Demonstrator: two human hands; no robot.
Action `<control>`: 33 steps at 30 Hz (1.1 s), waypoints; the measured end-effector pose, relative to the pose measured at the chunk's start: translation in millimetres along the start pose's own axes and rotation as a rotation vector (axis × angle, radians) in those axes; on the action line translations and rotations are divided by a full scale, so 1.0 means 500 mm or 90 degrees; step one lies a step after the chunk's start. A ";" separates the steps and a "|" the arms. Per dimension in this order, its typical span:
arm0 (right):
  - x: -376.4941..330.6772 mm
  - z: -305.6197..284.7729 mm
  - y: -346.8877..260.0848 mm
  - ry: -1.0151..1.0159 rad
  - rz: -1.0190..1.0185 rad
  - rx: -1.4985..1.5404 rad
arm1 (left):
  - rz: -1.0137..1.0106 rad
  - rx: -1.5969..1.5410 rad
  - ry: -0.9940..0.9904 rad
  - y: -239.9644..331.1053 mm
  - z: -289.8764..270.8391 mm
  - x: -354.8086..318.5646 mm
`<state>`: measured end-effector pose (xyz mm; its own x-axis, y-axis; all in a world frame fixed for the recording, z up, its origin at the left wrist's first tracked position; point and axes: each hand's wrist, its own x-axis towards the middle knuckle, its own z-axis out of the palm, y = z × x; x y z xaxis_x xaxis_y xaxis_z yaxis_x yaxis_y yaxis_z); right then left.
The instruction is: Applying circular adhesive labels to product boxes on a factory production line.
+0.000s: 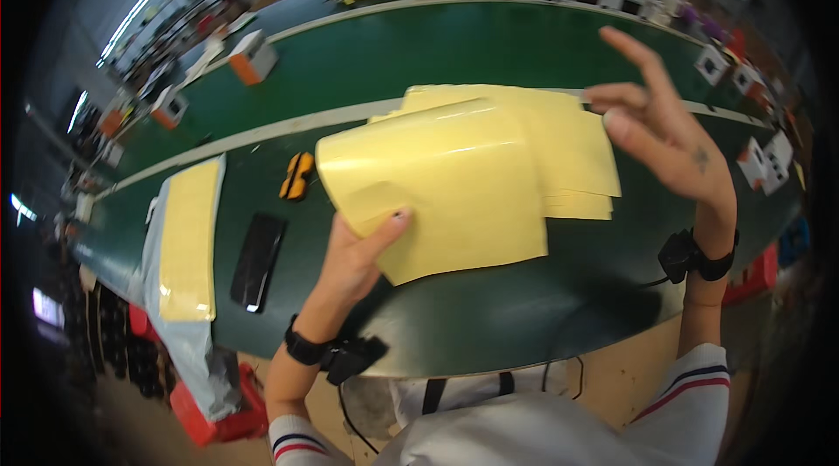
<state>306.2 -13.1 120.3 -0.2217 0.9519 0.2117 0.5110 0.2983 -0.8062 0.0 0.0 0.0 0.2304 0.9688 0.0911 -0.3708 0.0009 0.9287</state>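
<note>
The left hand (358, 252) gripped the lower left corner of a glossy yellow sheet (437, 186), thumb on top, lifting it above the green worktop (489, 317). The right hand (669, 130) was raised, open and empty, fingers spread. A stack of yellow sheets (568, 147) lay beneath. A black phone (258, 261) and yellow-black utility knife (297, 176) lay left.

Bright overhead strip lights (144, 7) upper left, glare on yellow sheet (437, 186), heavy fisheye vignette, blurred edges.
</note>
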 end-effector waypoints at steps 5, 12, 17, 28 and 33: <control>0.089 0.139 -0.026 -0.198 0.004 0.002 | 0.028 -0.028 -0.055 0.010 -0.010 -0.018; 0.148 0.246 -0.006 -0.056 -0.202 0.337 | 0.016 -0.070 -0.021 0.015 -0.015 -0.024; 0.167 0.229 0.015 0.063 -0.230 0.344 | -0.016 0.026 -0.049 0.006 -0.018 -0.021; 0.156 0.234 0.019 0.202 -0.272 -0.362 | 0.126 0.115 0.093 0.000 -0.014 -0.024; 0.119 0.280 0.003 0.046 -0.464 -0.209 | 0.163 0.186 0.093 -0.010 -0.010 -0.026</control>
<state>177.5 34.2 54.7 -0.5450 0.5083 0.6668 0.4787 0.8416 -0.2503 -5.6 -11.4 -7.4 0.0260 0.9535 0.3003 -0.1233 -0.2951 0.9475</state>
